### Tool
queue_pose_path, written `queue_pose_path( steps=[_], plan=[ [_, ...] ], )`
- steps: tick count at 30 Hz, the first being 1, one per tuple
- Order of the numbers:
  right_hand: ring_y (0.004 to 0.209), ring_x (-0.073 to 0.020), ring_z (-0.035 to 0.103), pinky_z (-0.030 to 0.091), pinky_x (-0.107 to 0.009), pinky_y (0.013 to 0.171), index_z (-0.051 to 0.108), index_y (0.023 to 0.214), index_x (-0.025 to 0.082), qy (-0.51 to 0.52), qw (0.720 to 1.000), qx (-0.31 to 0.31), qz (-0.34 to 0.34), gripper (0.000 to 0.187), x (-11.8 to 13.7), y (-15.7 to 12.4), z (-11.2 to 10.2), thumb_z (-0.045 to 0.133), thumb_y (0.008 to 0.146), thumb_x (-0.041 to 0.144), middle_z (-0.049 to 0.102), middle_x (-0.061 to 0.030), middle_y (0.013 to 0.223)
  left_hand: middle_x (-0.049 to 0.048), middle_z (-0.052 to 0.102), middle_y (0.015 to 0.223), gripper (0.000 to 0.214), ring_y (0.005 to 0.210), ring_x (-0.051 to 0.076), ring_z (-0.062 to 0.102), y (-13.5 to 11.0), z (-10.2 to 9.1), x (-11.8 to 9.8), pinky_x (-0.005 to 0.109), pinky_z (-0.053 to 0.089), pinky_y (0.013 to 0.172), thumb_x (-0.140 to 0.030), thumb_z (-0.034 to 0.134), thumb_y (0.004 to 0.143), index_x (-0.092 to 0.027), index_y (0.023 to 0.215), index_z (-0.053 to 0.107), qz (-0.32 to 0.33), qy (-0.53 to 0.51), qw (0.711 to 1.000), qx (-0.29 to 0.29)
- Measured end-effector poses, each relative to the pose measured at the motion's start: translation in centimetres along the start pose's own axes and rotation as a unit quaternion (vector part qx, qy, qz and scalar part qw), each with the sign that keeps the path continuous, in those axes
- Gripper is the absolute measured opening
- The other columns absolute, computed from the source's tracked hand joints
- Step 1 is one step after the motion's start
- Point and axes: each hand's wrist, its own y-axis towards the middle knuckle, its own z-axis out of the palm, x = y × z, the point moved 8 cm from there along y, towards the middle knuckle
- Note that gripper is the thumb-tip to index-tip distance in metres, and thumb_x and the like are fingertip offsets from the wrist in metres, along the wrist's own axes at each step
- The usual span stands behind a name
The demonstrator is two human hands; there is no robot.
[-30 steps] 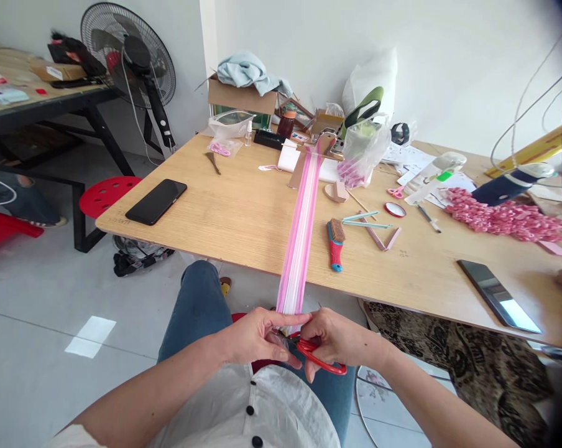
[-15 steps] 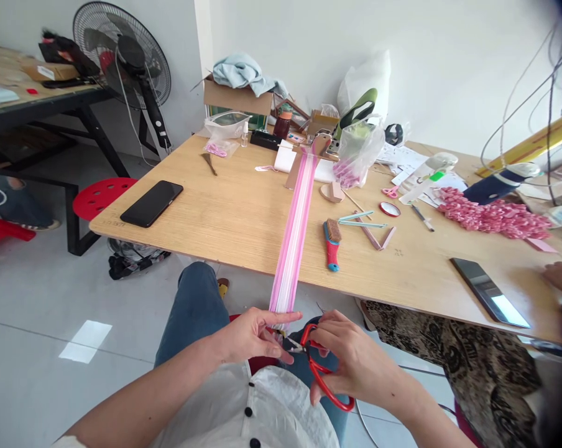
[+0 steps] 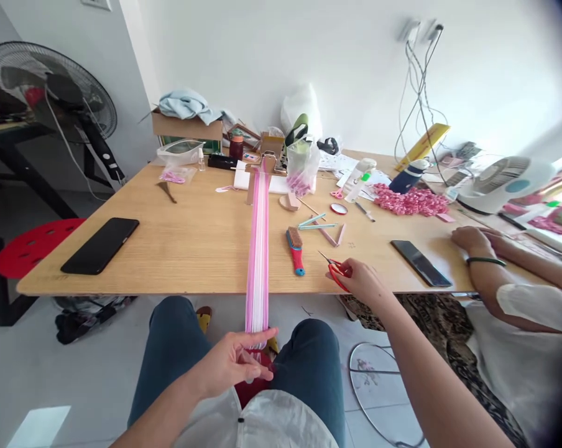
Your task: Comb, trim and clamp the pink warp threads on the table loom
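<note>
A long flat band of pink and white threads (image 3: 257,249) runs from a clipboard (image 3: 268,163) at the back of the table, over the front edge, to my lap. My left hand (image 3: 232,364) is at the near end of the threads, index finger stretched across them and the other fingers curled at the ends. Over the table's front edge, my right hand (image 3: 362,283) grips red-handled scissors (image 3: 337,275) by the handles, blades pointing away to the left. A red and blue brush (image 3: 296,252) lies to the left of the scissors.
Black phone (image 3: 100,246) lies at left, another phone (image 3: 421,262) at right. Light blue sticks (image 3: 316,223), a tape roll (image 3: 338,209) and pink ruffled material (image 3: 411,200) are scattered further back. Another person's hands (image 3: 477,239) rest at the right. A fan (image 3: 61,99) stands left.
My right hand has carried the scissors away from the thread ends, up and rightward over the table edge. My left hand stays by the threads. The view has shifted right, showing more of the other person.
</note>
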Motion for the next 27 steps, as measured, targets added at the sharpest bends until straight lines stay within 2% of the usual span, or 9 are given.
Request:
queue_pose_path(
  steps=[5, 11, 15, 17, 18, 19, 22, 25, 27],
  plan=[
    [0.089, -0.0297, 0.064, 0.04, -0.033, 0.067, 0.064, 0.093, 0.013, -0.101, 0.994, 0.008, 0.035, 0.037, -1.2, 3.4, 1.2, 0.043, 0.092, 0.042, 0.069, -0.019, 0.097, 0.0052, 0.078, 0.08, 0.065, 0.092, 0.022, 0.073, 0.2, 0.0, 0.2, 0.037, 0.049, 0.09, -0.019, 0.067, 0.078, -0.022, 0.14, 0.046, 0.008, -0.002, 1.0, -0.018],
    [0.096, -0.0302, 0.062, 0.044, -0.036, 0.078, 0.069, 0.095, 0.009, -0.136, 0.99, -0.003, 0.028, 0.04, -1.3, 4.2, 1.7, 0.043, 0.094, 0.04, 0.063, -0.0226, 0.109, 0.0083, 0.078, 0.087, 0.066, 0.095, 0.023, 0.072, 0.3, 0.4, 0.0, 0.039, 0.049, 0.092, -0.023, 0.068, 0.079, -0.022, 0.14, 0.045, 0.007, -0.007, 1.0, -0.016],
    [0.105, -0.0369, 0.056, 0.043, -0.044, 0.086, 0.071, 0.095, 0.008, -0.14, 0.985, -0.1, 0.0, 0.034, 0.2, 1.8, -0.6, 0.049, 0.092, 0.035, 0.063, -0.0241, 0.107, 0.0101, 0.078, 0.09, 0.068, 0.095, 0.025, 0.072, 0.5, 0.4, 0.3, 0.041, 0.05, 0.091, -0.024, 0.069, 0.078, -0.021, 0.141, 0.044, -0.001, -0.011, 1.0, -0.011],
    [0.102, -0.0331, 0.057, 0.043, -0.042, 0.087, 0.07, 0.097, 0.012, -0.039, 0.985, -0.161, -0.039, 0.03, 1.5, -0.9, -2.0, 0.051, 0.091, 0.034, 0.065, -0.0196, 0.103, 0.0104, 0.078, 0.09, 0.069, 0.095, 0.024, 0.072, 0.5, 0.4, 0.5, 0.04, 0.05, 0.091, -0.023, 0.069, 0.078, -0.022, 0.142, 0.043, -0.006, -0.01, 1.0, -0.008],
    [0.096, -0.0291, 0.06, 0.044, -0.039, 0.086, 0.07, 0.094, 0.014, 0.047, 0.984, -0.159, -0.062, 0.029, 2.1, -2.3, -2.0, 0.052, 0.091, 0.035, 0.066, -0.0159, 0.098, 0.0103, 0.078, 0.09, 0.069, 0.095, 0.024, 0.072, 0.5, 0.4, 0.5, 0.04, 0.05, 0.091, -0.023, 0.068, 0.079, -0.022, 0.143, 0.042, -0.007, -0.009, 1.0, -0.007],
    [0.089, -0.0252, 0.061, 0.045, -0.035, 0.082, 0.07, 0.089, 0.016, 0.141, 0.978, -0.129, -0.086, 0.028, 2.8, -3.7, -1.6, 0.053, 0.09, 0.038, 0.067, -0.0124, 0.093, 0.0102, 0.078, 0.089, 0.07, 0.095, 0.024, 0.072, 0.5, 0.4, 0.5, 0.039, 0.05, 0.091, -0.023, 0.068, 0.079, -0.021, 0.143, 0.041, -0.006, -0.008, 1.0, -0.007],
    [0.077, -0.0199, 0.061, 0.046, -0.029, 0.072, 0.069, 0.082, 0.018, 0.348, 0.928, 0.046, -0.126, 0.033, 5.3, -8.3, 2.2, 0.059, 0.086, 0.049, 0.067, -0.0063, 0.08, 0.0095, 0.078, 0.089, 0.07, 0.095, 0.024, 0.072, 0.5, 0.6, 0.2, 0.038, 0.05, 0.091, -0.025, 0.068, 0.08, -0.021, 0.144, 0.04, -0.003, -0.01, 1.0, -0.012],
    [0.074, -0.0187, 0.06, 0.047, -0.029, 0.069, 0.069, 0.079, 0.018, 0.437, 0.879, 0.159, -0.1, 0.036, 7.2, -12.7, 6.5, 0.061, 0.083, 0.052, 0.066, -0.0047, 0.077, 0.008, 0.077, 0.088, 0.07, 0.095, 0.024, 0.072, 0.5, 0.9, -0.2, 0.036, 0.049, 0.089, -0.026, 0.069, 0.08, -0.024, 0.144, 0.039, -0.002, -0.023, 1.0, -0.011],
    [0.076, -0.0194, 0.061, 0.048, -0.031, 0.069, 0.07, 0.081, 0.018, 0.469, 0.86, 0.189, -0.07, 0.037, 8.2, -14.9, 8.9, 0.063, 0.082, 0.054, 0.066, -0.0057, 0.081, 0.0037, 0.075, 0.078, 0.071, 0.083, 0.02, 0.072, 0.5, 1.1, -0.3, 0.032, 0.05, 0.081, -0.026, 0.07, 0.079, -0.024, 0.144, 0.04, -0.002, -0.03, 0.999, -0.013]
  ],
)
